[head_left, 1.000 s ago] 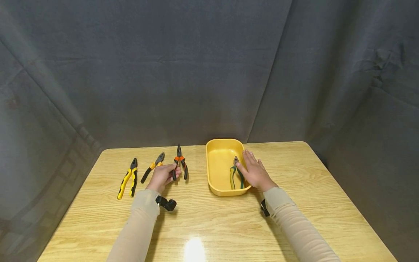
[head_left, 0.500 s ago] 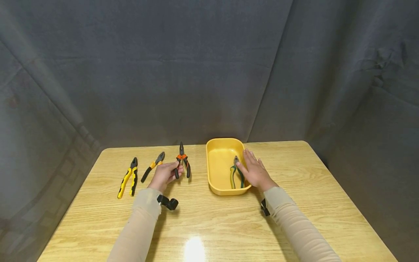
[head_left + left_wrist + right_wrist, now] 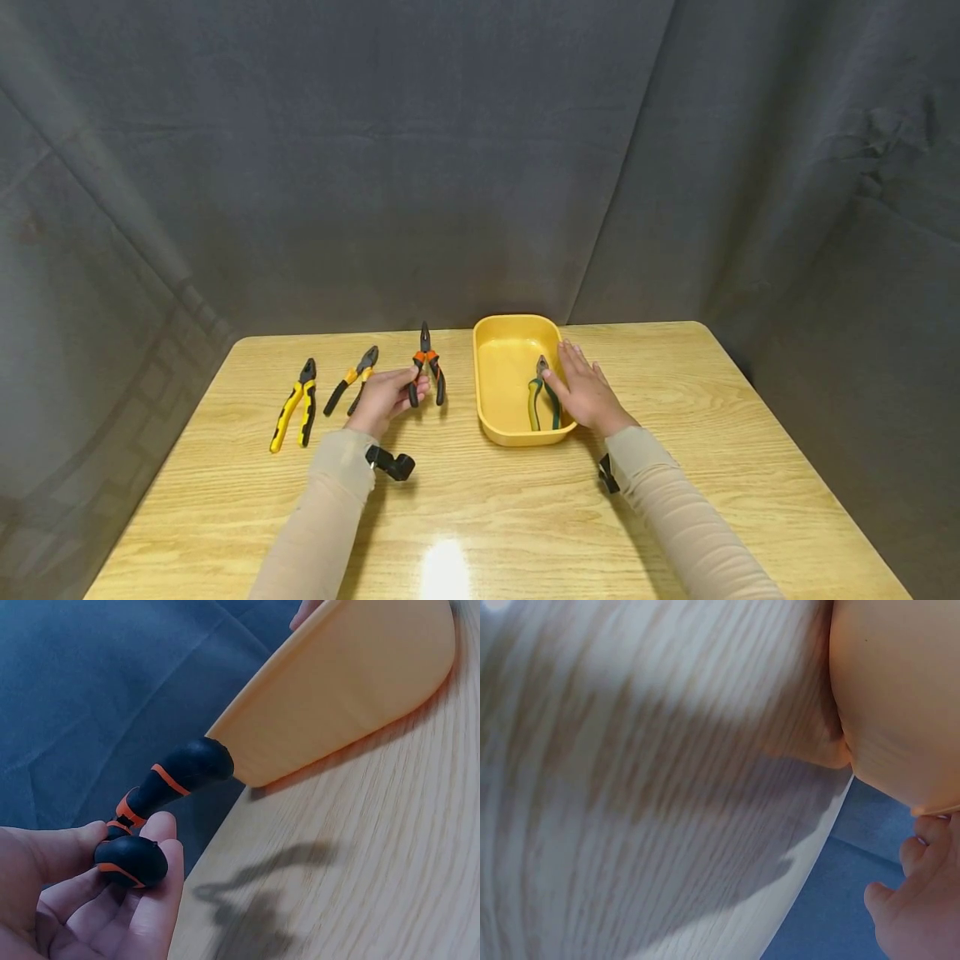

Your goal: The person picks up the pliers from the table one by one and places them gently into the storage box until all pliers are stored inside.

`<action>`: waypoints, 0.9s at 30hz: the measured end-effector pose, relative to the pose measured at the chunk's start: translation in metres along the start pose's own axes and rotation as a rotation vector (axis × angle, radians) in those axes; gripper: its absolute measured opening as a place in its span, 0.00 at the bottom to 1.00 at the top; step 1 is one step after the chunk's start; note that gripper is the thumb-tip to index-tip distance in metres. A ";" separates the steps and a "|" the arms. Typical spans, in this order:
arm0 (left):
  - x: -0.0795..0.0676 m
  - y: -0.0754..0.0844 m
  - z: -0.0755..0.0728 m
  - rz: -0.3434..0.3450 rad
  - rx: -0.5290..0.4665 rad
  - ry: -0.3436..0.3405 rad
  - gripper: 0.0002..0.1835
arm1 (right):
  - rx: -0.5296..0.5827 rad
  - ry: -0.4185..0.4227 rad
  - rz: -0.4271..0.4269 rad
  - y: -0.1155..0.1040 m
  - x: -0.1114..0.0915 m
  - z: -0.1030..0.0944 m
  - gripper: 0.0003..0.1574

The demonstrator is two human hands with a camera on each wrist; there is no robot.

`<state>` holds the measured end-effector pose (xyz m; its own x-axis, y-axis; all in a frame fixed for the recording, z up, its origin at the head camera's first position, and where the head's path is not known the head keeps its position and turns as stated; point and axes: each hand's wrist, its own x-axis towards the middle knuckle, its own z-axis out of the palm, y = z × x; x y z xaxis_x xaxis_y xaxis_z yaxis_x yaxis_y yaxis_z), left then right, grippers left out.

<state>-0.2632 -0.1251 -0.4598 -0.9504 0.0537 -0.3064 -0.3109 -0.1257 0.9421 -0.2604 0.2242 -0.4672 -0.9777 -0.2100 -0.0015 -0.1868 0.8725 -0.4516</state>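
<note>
My left hand (image 3: 378, 404) pinches one handle of black-and-orange long-nose pliers (image 3: 432, 357), jaws pointing away from me. In the left wrist view, the pliers' handles (image 3: 184, 776) hang spread above the table, their shadow falling on the wood. Just right of them stands a yellow plastic bin (image 3: 502, 393). Green-and-yellow pliers (image 3: 533, 404) lie inside, against its right wall. My right hand (image 3: 591, 402) rests on the bin's right rim with straight fingers, the thumb reaching over the inside. The right wrist view shows its fingers touching the bin's edge (image 3: 900, 712).
Left of my left hand, yellow-and-black pliers (image 3: 307, 400) lie on the wooden table (image 3: 517, 517). Another pair with black-and-orange-yellow handles (image 3: 343, 390) lies between them and the hand. Grey cloth (image 3: 390, 183) hangs behind the table and at both sides.
My left hand has carried the long-nose pliers a little to the right and slightly away from me, closer to the bin. The right hand stays on the rim.
</note>
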 end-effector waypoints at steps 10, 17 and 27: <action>-0.003 0.001 0.007 0.016 -0.029 -0.035 0.22 | -0.010 -0.001 -0.003 -0.001 0.000 0.000 0.47; -0.004 0.000 0.016 0.025 -0.066 -0.033 0.21 | -0.008 -0.002 -0.002 0.000 -0.001 0.000 0.47; -0.006 -0.001 0.026 0.042 -0.089 -0.064 0.21 | -0.005 0.007 -0.008 0.000 -0.001 0.001 0.46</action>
<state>-0.2567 -0.0992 -0.4553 -0.9607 0.1097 -0.2549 -0.2734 -0.2167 0.9372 -0.2593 0.2241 -0.4680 -0.9768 -0.2141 0.0084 -0.1951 0.8728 -0.4473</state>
